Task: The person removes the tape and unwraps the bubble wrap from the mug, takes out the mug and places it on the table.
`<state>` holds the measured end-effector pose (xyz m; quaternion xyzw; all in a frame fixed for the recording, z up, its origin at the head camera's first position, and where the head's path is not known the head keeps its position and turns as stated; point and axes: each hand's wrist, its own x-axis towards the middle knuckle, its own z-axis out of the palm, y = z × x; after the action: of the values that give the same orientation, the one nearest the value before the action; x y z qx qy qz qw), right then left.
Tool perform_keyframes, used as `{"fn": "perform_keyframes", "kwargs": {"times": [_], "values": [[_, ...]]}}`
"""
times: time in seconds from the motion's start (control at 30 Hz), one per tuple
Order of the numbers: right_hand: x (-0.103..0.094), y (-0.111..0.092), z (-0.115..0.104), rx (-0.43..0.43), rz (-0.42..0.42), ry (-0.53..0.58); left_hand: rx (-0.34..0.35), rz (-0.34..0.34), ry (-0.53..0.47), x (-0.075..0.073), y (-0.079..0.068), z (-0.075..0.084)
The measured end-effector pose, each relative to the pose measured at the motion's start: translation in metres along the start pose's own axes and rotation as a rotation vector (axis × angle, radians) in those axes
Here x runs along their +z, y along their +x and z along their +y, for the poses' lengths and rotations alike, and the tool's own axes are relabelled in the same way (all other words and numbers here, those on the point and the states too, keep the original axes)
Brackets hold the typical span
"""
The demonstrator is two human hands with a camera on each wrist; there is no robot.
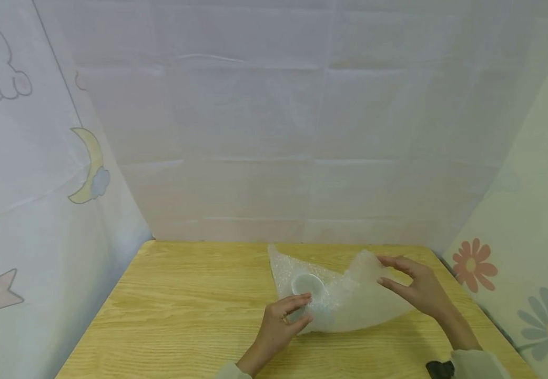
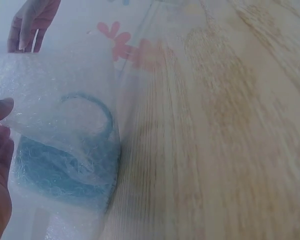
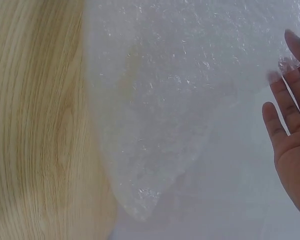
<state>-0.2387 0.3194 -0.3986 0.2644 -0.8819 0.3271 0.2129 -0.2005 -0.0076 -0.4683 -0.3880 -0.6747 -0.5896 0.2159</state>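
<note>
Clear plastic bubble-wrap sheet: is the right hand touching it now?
Touching. The right wrist view shows the right hand at the clear plastic bubble-wrap sheet, its crinkled edge meeting the fingertips.

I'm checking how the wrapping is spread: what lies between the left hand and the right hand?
Bubble wrap lies between the left hand and the right hand, as the head view shows.

A cup [image 2: 70, 167] is covered by bubble wrap [image 1: 368, 305], which is spread rightward on the surface [image 1: 184, 310]. The left hand [image 1: 280, 322] is placed before the cup, the right hand [image 1: 419, 288] at the wrap's right end; the surface is backed by a sheet [image 1: 274, 126].
</note>
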Motion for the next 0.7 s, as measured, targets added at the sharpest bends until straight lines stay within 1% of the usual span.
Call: {"fn": "perform_keyframes", "kwargs": {"times": [0.1, 0.17, 0.3, 0.4, 0.53, 0.6, 0.7], "values": [[-0.002, -0.003, 0.001, -0.009, 0.0, 0.004, -0.036, -0.024, -0.058, 0.0, -0.001, 0.001], [-0.004, -0.005, 0.001, -0.014, -0.004, 0.003, -0.07, -0.035, -0.072, 0.002, -0.003, -0.002], [-0.008, -0.011, -0.001, -0.024, -0.006, 0.014, -0.117, -0.048, -0.076, 0.006, -0.011, -0.015], [-0.011, -0.017, -0.005, -0.03, -0.01, 0.028, -0.105, -0.063, -0.064, 0.008, -0.015, -0.022], [-0.014, -0.026, -0.007, -0.032, -0.019, 0.014, -0.064, -0.08, -0.035, 0.008, -0.018, -0.025], [-0.014, -0.031, -0.007, -0.031, -0.025, 0.004, -0.059, -0.089, -0.041, 0.008, -0.018, -0.024], [-0.015, -0.038, -0.005, -0.029, -0.034, 0.0, -0.072, -0.104, -0.068, 0.008, -0.019, -0.023]]}}
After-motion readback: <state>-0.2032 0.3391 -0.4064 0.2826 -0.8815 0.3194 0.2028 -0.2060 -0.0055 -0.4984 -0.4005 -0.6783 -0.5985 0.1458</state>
